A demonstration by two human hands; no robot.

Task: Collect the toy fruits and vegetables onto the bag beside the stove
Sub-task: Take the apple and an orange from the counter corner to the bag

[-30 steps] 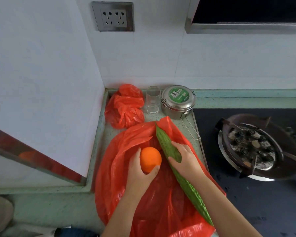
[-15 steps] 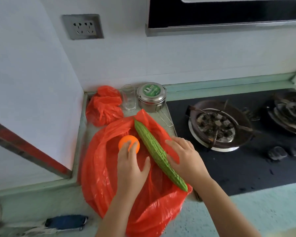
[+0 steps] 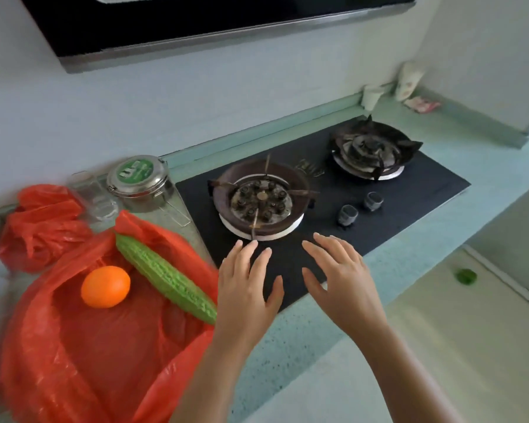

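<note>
Both hands empty, fingers spread: left hand (image 3: 246, 288), right hand (image 3: 341, 279) | green toy (image 3: 465, 276) on floor, right-side, right hand nearer

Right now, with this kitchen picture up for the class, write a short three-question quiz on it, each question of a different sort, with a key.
1. True or false: the orange lies on the big red bag.
2. Which thing touches the long green gourd?
A. the left hand
B. the big red bag
C. the steel tin
3. Fill in: both hands, the right hand too, are open and hold ____.

Key
1. True: it lies beside the gourd on the bag.
2. B: the gourd lies on the bag; the hand is clear of it over the stove.
3. Nothing: neither has a grip on anything.
</note>
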